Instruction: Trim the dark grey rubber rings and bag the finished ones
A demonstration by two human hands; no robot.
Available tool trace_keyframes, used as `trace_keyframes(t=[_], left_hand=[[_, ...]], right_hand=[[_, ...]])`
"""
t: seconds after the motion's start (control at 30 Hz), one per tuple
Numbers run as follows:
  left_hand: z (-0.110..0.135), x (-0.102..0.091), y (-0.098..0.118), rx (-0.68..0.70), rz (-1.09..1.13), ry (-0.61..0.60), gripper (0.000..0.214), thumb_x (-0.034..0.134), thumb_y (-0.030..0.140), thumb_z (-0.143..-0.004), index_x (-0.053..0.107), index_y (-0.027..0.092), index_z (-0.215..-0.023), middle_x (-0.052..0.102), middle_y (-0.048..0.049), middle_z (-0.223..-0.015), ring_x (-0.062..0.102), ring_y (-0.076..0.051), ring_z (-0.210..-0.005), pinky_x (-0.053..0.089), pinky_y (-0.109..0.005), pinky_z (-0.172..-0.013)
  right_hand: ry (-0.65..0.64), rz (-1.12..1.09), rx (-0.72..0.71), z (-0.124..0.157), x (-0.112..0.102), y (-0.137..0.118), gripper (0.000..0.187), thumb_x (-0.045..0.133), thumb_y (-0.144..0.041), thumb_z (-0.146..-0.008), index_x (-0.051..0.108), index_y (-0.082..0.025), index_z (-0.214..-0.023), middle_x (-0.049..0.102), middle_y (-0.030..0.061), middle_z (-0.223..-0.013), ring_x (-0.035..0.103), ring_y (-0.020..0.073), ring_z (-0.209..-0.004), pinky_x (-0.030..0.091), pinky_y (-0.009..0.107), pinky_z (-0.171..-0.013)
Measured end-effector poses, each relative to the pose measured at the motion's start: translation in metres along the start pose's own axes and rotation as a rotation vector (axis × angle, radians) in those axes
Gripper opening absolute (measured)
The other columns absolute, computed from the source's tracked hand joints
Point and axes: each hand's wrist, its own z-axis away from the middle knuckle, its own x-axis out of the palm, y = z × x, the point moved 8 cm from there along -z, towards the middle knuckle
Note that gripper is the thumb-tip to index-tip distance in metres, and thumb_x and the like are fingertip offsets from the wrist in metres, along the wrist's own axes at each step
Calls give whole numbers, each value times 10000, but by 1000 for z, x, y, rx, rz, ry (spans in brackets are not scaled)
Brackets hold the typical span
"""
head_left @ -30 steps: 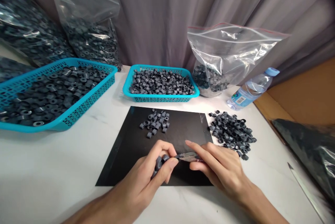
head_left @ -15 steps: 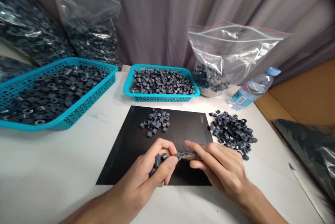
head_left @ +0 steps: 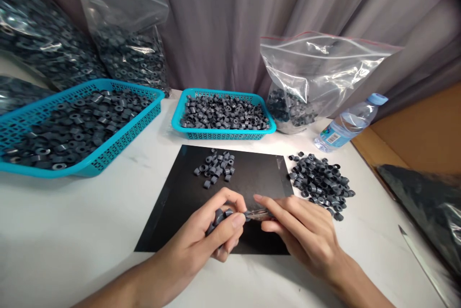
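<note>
My left hand [head_left: 212, 233] is curled round several grey plastic rings [head_left: 218, 219], some showing between the palm and the thumb. Its thumb and index finger pinch at a ring, mostly hidden by the fingertips. My right hand [head_left: 306, 226] is closed on a small two-pronged metal tool [head_left: 257, 213]; I cannot tell whether it is tweezers or snips. The tool's tip meets the left fingertips. Both hands are over the black mat [head_left: 169, 212]. Farther back on the mat lies a small heap of grey rings [head_left: 216, 167].
A bigger ring pile [head_left: 322, 180] lies right of the mat. Behind are a blue basket [head_left: 226, 134] and, leftward, a larger blue basket [head_left: 126, 130], both full of rings. A zip bag [head_left: 324, 67], a water bottle [head_left: 349, 123] and a knife-like blade [head_left: 419, 255] are rightward.
My left fingers have closed further over the pinched ring, which showed more before. The tool's tip is now right at the fingertips. The view has shifted slightly.
</note>
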Motion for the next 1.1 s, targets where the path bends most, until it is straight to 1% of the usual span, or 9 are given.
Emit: trace_keyframes(t=[0.3,0.43,0.5,0.6,0.67,0.77,0.87,1.0,1.1], left_hand=[[-1,3,2,-23,95,-44,134,504,396,-1012,532,268,-1042,408,76,-648,344,-87,-601,305,-225,-562],[-2,1,3,-13,75,-40,142,509,405,-1008,534,269,-1038,415,75,-650,353,-86,-595,304,-228,-559],[-2,0,3,-6,46,-31,141,505,402,-1011,535,266,-1035,428,72,-657,368,-88,-608,304,-233,-568],[-2,0,4,10,11,-21,144,494,405,-1016,527,265,-1022,438,72,-655,371,-89,-609,299,-239,-573],[-2,0,4,13,-1,-14,145,489,408,-1017,519,266,-1014,436,74,-657,370,-91,-616,302,-243,-583],[-1,0,6,2,-10,-6,147,478,412,-1021,506,269,-1009,432,74,-672,372,-94,-636,311,-248,-607],[0,0,9,-2,-17,-11,148,476,417,-1020,495,271,-1021,436,73,-683,378,-98,-647,315,-254,-623],[-1,1,13,-5,-10,-19,168,468,429,-1019,480,262,-1014,437,71,-683,367,-104,-642,308,-263,-616],[-2,3,13,-30,-13,-24,172,471,425,-1018,466,254,-1013,446,65,-695,371,-107,-656,306,-267,-620]], right_hand=[[7,-7,6,1,-1,-1,382,577,-203,-1002,550,-86,-1364,698,79,-841,585,153,-683,436,285,-610],[1,-46,39,1,-1,-1,374,566,-212,-1007,548,-107,-1365,669,66,-828,564,153,-679,418,283,-599],[-7,-160,122,1,0,2,335,552,-225,-1013,568,-128,-1334,628,45,-797,538,145,-660,406,276,-582],[-34,-402,338,3,8,11,254,534,-244,-1020,613,-200,-1258,555,12,-779,515,137,-671,401,260,-580],[-61,-505,433,5,14,14,233,530,-244,-1019,630,-242,-1230,534,2,-790,510,135,-692,401,254,-594],[-81,-559,465,6,18,13,259,532,-229,-1014,630,-268,-1250,525,-2,-799,498,134,-700,397,250,-601],[-48,-580,506,7,17,16,261,536,-239,-1011,655,-278,-1240,512,-6,-771,480,131,-673,387,243,-573],[-50,-642,561,5,20,16,238,537,-272,-1009,702,-245,-1179,550,6,-762,507,132,-661,399,242,-556],[-31,-665,546,2,19,13,236,543,-273,-1004,712,-238,-1165,551,3,-744,508,126,-645,401,234,-544]])
